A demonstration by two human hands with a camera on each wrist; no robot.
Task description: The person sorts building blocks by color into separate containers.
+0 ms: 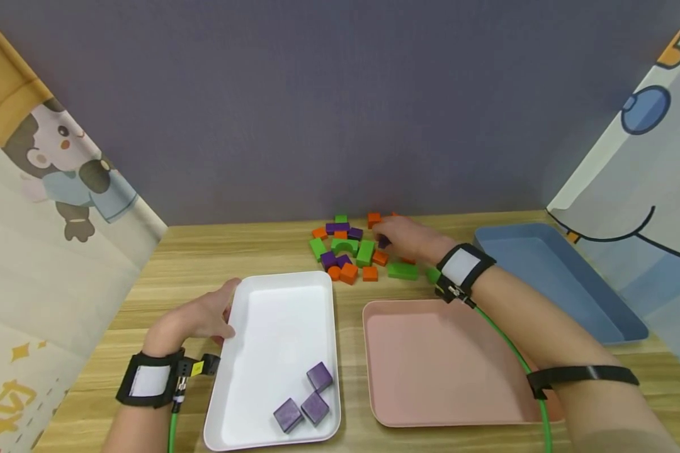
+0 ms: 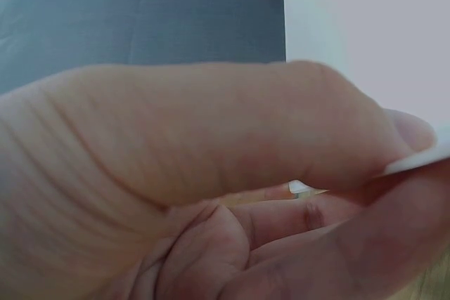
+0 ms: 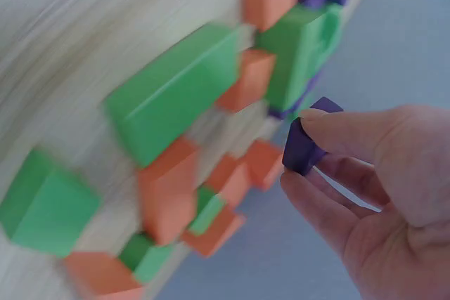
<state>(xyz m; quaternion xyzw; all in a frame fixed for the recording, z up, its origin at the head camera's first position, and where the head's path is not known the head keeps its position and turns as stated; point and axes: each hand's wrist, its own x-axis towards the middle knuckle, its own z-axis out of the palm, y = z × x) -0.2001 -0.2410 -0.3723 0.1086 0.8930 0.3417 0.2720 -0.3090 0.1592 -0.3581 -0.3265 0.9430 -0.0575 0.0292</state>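
Note:
My left hand (image 1: pixel 206 314) grips the left rim of the white tray (image 1: pixel 277 340), the thumb over the edge and fingers beneath, as the left wrist view shows. Three purple cubes (image 1: pixel 315 408) lie in that tray's near right corner. Over the pile of blocks at the back, my right hand (image 1: pixel 410 239) pinches a purple block (image 3: pixel 301 149) between thumb and fingertips; in the right wrist view it looks held off the table. Around it lie green blocks (image 1: pixel 365 253), orange blocks (image 1: pixel 348 274) and other purple blocks (image 1: pixel 328 260).
A pink tray (image 1: pixel 430 358) sits right of the white one, under the right forearm. Farther right stands a blue tray (image 1: pixel 544 270). A grey wall (image 1: pixel 340 113) rises behind the wooden table (image 1: pixel 204 251), with printed cloth on both sides.

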